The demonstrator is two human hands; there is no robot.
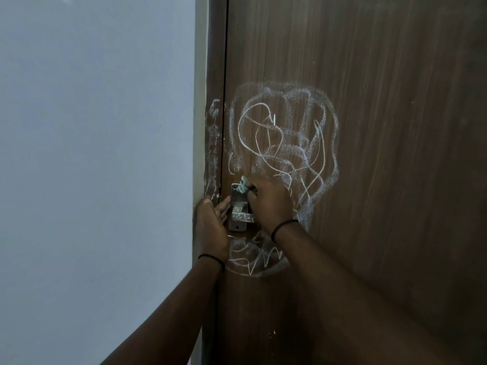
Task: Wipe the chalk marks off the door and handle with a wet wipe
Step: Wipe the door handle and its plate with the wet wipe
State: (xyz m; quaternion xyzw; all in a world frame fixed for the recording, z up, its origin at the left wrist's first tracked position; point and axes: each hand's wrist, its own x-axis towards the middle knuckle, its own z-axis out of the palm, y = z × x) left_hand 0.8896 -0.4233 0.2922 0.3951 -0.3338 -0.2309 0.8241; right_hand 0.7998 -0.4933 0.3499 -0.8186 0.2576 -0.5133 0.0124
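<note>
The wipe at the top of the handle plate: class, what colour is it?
Pale green-white wet wipe, gripped by the right hand; the head view shows it.

Dim, bluish indoor light, dark at the corners, sharp focus, slight wide-angle bending at edges

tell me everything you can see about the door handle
The door handle is a dull silver metal fitting: an upright plate at the left edge of the brown door, with a lever jutting right. White chalk marks streak the lever. The right hand holds a pale green wet wipe against the plate's top; the left hand lies open beside it.
</note>
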